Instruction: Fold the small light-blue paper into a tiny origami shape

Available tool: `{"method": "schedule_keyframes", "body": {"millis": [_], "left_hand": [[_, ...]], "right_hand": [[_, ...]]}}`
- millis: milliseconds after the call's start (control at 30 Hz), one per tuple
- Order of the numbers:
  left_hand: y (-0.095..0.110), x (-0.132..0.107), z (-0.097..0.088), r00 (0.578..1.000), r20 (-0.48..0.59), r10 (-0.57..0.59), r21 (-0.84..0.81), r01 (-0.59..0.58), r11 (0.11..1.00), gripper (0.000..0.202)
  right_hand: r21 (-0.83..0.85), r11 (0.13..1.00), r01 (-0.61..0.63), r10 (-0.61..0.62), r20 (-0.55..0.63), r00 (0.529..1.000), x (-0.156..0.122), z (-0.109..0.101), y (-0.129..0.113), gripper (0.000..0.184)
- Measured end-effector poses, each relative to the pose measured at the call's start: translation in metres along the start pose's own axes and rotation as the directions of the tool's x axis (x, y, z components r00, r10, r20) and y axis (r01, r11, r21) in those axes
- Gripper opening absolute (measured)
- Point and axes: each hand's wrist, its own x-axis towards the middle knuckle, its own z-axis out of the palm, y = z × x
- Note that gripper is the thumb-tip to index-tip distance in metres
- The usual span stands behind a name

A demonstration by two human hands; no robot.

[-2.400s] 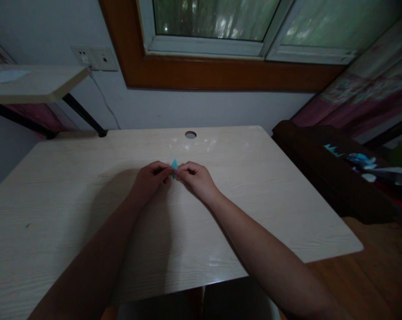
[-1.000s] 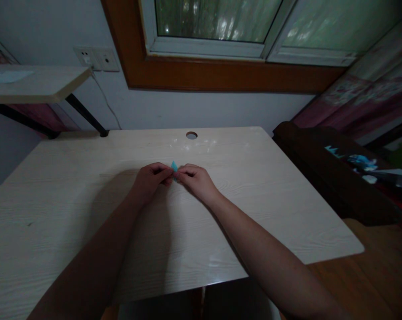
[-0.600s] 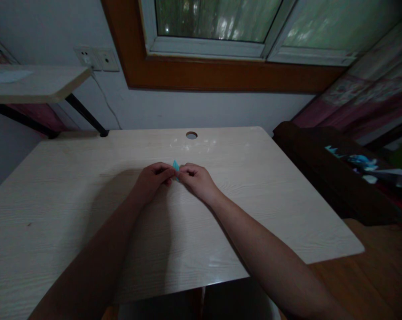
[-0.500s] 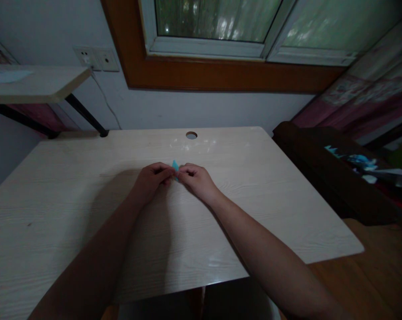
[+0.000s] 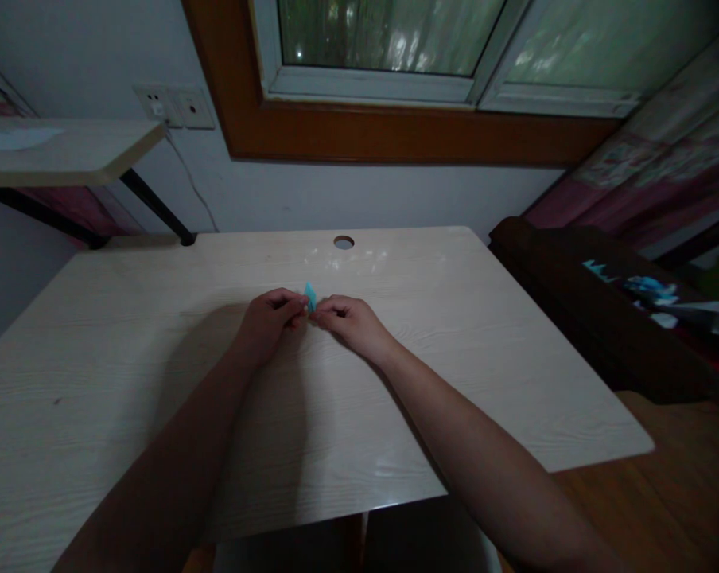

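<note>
A small folded piece of blue paper (image 5: 310, 297) stands between my two hands near the middle of a pale wooden table (image 5: 484, 342). My left hand (image 5: 268, 319) pinches it from the left with thumb and forefinger. From the right, my right hand (image 5: 351, 322) meets it, fingers curled and fingertips closed on its lower edge. Both hands rest low on the tabletop. Only the paper's pointed tip shows above the fingers.
A round cable hole (image 5: 343, 242) sits at the table's far edge, below a window. A side shelf (image 5: 61, 150) juts out at the upper left, with wall sockets (image 5: 174, 106) beside it. A dark wooden bed frame (image 5: 580, 302) with clutter stands to the right.
The hands have stayed together on the paper. Its blue tip now leans slightly more to the left and shows a little more above my fingers.
</note>
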Motion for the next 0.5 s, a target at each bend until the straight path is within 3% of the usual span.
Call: {"method": "schedule_keyframes", "body": {"millis": [200,500], "left_hand": [[-0.0003,0.0009,0.0015,0.999,0.048,0.018,-0.029,-0.017,0.999,0.024],[-0.0035,0.0001,0.0006,0.994,0.109,-0.004,0.054,-0.002,0.999,0.023]], "right_hand": [[-0.081,0.995,0.061,-0.063,-0.023,0.998,0.0000,0.0003,0.0001,0.020],[-0.088,0.994,0.066,-0.069,-0.038,0.997,0.0004,0.0026,0.0047,0.020]]}}
